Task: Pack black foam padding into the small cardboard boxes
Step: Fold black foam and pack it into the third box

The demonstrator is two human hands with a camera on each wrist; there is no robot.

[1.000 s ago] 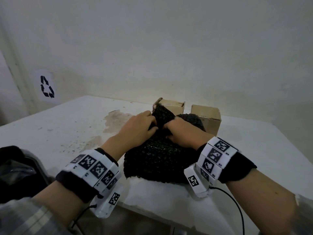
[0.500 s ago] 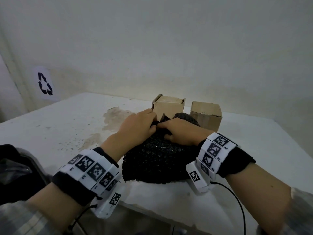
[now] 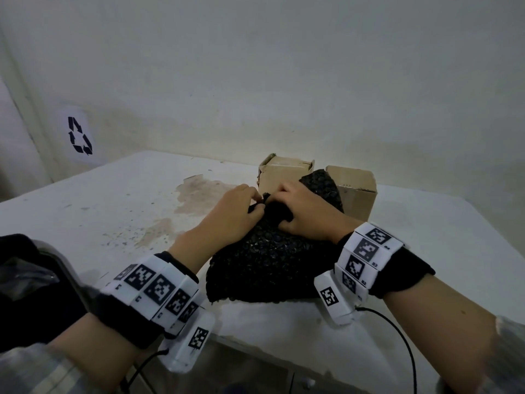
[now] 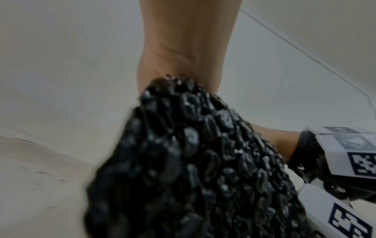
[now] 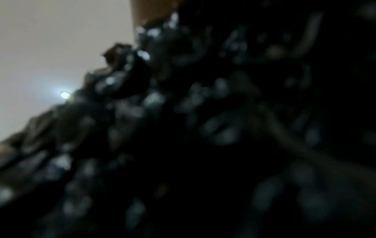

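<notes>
Both hands, left hand [image 3: 235, 211] and right hand [image 3: 308, 214], pinch with curled fingers the top of the black bumpy foam padding sheet [image 3: 270, 263], heaped just before two small brown cardboard boxes [image 3: 287, 177]. It looks soft, light and springy; hold its edges.

A black recycling symbol of three chasing arrows is printed on a white sheet [image 3: 76, 135] fixed to the wall at the left. Black-and-white square code markers are carried on the white wrist bands [image 3: 154, 288], with tiny characters beside them that cannot be read with certainty. No legible print is found on the cardboard boxes [image 3: 285, 174].
</notes>
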